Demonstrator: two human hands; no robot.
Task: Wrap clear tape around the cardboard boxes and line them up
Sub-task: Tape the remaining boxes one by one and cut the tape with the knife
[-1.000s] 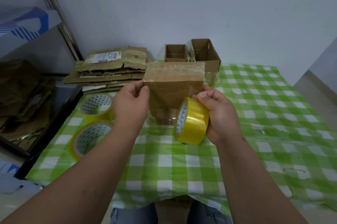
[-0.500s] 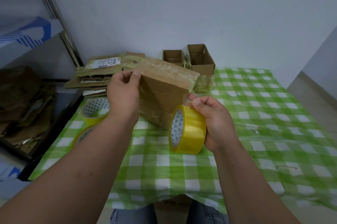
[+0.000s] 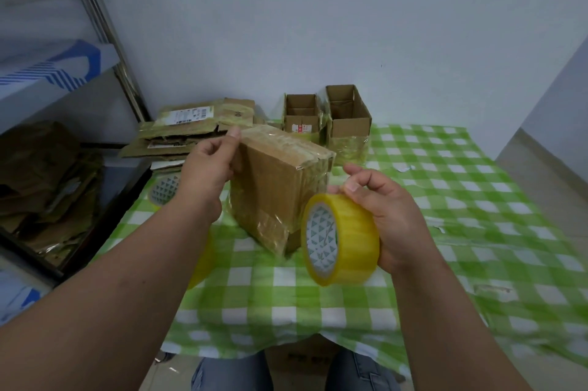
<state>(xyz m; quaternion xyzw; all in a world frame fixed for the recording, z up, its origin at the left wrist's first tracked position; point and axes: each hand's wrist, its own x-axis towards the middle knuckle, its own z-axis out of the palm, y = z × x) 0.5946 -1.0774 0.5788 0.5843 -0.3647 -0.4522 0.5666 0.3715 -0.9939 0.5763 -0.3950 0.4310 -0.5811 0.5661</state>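
Centre frame – left hand (image 3: 206,174) grips taped cardboard box (image 3: 280,187), tilted | right hand (image 3: 386,215) curled round yellow tape roll (image 3: 342,239) – lower right of box

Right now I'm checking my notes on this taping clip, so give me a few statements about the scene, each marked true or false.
1. The right hand holds a yellow tape roll. True.
2. The left hand lies flat on the tablecloth. False: it grips the upper left edge of the cardboard box.
3. The held box stands tilted, with clear tape already on it. True.
4. Two open boxes stand at the table's far edge. True.
5. The flattened cardboard stack lies to the right of the open boxes. False: it lies to their left.
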